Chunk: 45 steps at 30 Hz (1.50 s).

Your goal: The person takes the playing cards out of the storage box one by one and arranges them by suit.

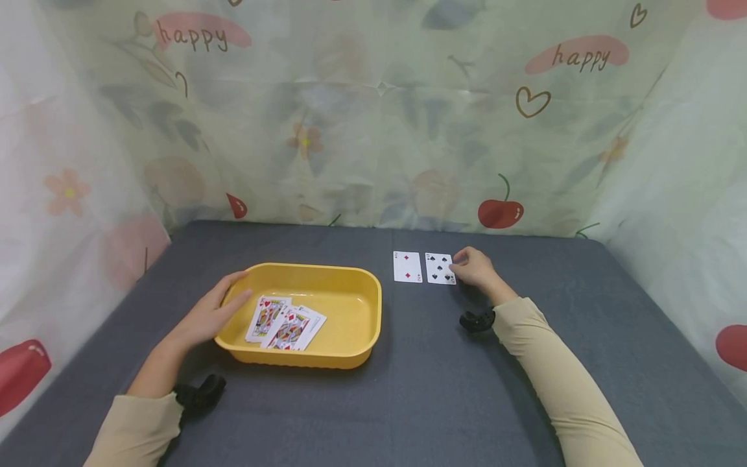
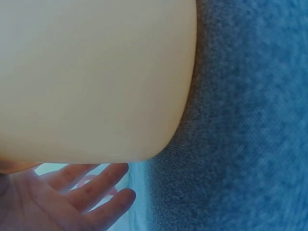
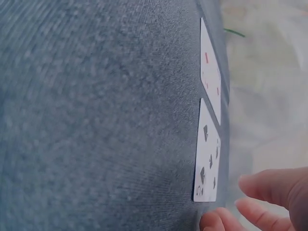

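At the left rim of a yellow plastic tub point(image 1: 350, 360), my left hand point(image 1: 204, 314) holds on, thumb over the edge. In the left wrist view, several of its fingers point(image 2: 113, 204) extend loosely past the tub's wall point(image 2: 96, 86). Playing cards point(image 1: 288, 327) lie overlapping inside the tub, red-suited face cards on top. On the table, the two of diamonds point(image 1: 407, 267) lies face up left of the five of spades point(image 1: 439, 267). My right hand point(image 1: 475, 269) is beside the five's right edge; its thumb and fingers are apart in the right wrist view, nothing between them.
A dark grey cloth covers the table point(image 1: 420, 389). Behind it hangs a printed curtain point(image 1: 362, 149), and similar fabric closes off both sides. Each wrist carries a black strap-on device, one on the left point(image 1: 201, 394) and one on the right point(image 1: 477, 321).
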{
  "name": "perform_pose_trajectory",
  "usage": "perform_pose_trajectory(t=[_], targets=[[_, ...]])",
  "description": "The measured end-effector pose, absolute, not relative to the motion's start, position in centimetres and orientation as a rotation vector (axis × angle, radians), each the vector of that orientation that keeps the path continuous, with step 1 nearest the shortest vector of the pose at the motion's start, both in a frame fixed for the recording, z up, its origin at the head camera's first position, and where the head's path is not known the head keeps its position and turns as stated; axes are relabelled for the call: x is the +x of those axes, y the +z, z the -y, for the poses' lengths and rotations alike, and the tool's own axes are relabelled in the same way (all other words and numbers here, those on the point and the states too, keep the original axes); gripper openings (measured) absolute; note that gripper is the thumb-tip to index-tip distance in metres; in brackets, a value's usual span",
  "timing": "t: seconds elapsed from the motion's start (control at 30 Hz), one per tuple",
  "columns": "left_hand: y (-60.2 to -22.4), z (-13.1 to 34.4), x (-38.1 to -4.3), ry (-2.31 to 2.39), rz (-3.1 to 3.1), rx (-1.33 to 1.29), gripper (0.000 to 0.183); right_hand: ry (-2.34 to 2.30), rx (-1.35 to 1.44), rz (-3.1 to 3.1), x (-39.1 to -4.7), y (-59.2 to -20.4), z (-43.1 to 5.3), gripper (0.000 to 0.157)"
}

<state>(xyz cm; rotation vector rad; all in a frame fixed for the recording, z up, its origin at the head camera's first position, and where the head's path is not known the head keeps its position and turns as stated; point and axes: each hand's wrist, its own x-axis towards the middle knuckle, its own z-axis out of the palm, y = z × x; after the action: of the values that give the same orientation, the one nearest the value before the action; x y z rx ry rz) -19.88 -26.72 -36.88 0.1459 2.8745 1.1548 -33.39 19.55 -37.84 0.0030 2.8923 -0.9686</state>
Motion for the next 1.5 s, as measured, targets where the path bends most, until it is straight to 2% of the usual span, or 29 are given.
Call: perform_pose_trajectory(t=[0.3, 0.77, 1.03, 1.5], targets=[[-36.8, 26.7, -19.8, 1.152, -2.876, 0.149, 0.064, -1.054, -0.182, -2.845, -32.5, -36.3, -17.7, 0.035], [-36.7, 26.6, -19.8, 1.152, -2.87, 0.141, 0.065, -1.218, -0.61, -2.532, -30.0, -32.1, -10.4, 0.031], [-36.6, 26.5, -19.8, 1.159, -2.859, 0.134, 0.065, -1.241, -0.756, -2.384, -28.6, -30.1, -6.4, 0.028], [-36.7, 26.5, -19.8, 1.156, -2.86, 0.137, 0.065, -1.034, -1.11, -2.306, -27.9, -30.7, 0.0, 0.026]])
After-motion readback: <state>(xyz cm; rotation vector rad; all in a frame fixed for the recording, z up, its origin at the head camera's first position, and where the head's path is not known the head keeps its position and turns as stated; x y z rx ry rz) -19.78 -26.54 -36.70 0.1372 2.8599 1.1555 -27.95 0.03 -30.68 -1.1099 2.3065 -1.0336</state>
